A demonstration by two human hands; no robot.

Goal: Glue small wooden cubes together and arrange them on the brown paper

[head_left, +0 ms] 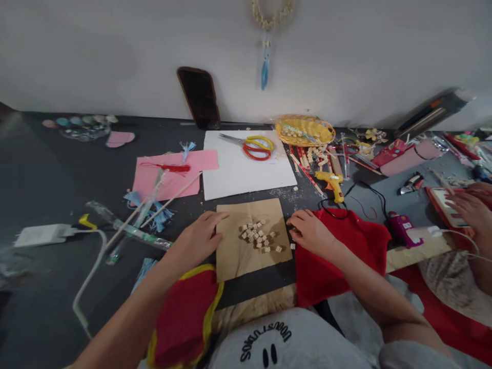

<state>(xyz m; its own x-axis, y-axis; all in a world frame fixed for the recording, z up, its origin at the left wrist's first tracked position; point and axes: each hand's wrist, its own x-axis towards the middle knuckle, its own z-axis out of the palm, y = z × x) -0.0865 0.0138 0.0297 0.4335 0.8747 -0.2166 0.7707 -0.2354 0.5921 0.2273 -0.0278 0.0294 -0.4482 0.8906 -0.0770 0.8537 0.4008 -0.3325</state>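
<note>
A tan paper sheet (234, 261) lies before me, with a loose heap of small pale wooden cubes (255, 234) on it. My left hand (202, 236) is at the sheet's left edge, its index finger and thumb apart, fingertips over the border. At the opposite edge rests my right hand (310, 231), fingers bent and slightly spread, with nothing visible in them. Its fingertips are beside the sheet; whether they touch it is hard to tell. Just below that hand, one stray cube (292, 246) sits off the sheet. Red cloth (342, 256) lies under my right forearm.
Scissors (249, 146) rest on a white board (246, 179) behind the sheet. A yellow glue gun (331, 184) and a wicker basket (305, 130) stand right of it. Leftward are pink paper (175, 189), sticks and a charger (44, 234). Another person's hand (471, 207) is far right.
</note>
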